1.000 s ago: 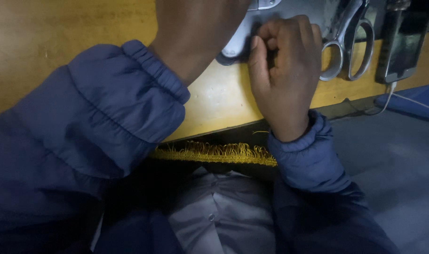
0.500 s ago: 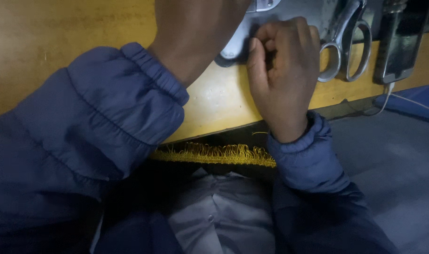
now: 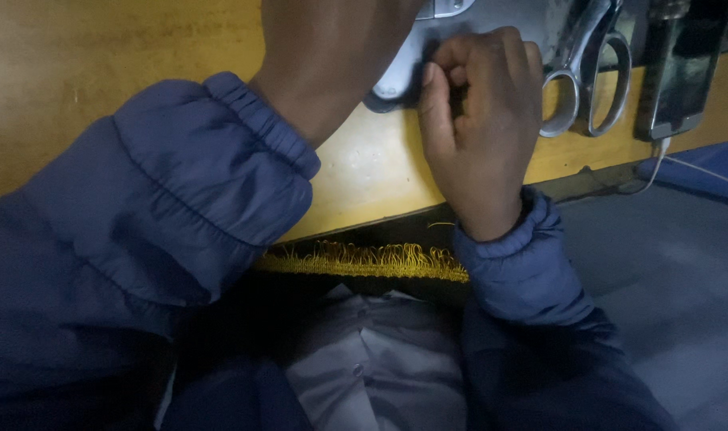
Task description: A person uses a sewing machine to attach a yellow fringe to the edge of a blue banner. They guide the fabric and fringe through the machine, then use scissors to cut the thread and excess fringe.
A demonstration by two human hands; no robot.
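My right hand (image 3: 480,120) rests on the yellow wooden table (image 3: 124,56) with its fingers curled tight against the edge of a grey metal plate (image 3: 404,68). What the fingertips pinch is hidden. My left forearm (image 3: 324,56) crosses the table toward the top of the view, and the left hand itself is out of frame. Both arms wear blue padded sleeves. A strip of yellow fringe trim (image 3: 364,259) hangs just under the table's front edge, above my lap.
Metal scissors (image 3: 587,72) lie right of my right hand. A dark phone (image 3: 683,72) with a white cable (image 3: 699,168) sits beyond them. A blue surface (image 3: 699,172) shows at the far right, grey floor below it.
My right hand has barely shifted, its fingers curling slightly tighter against the metal plate. The left arm stays put.
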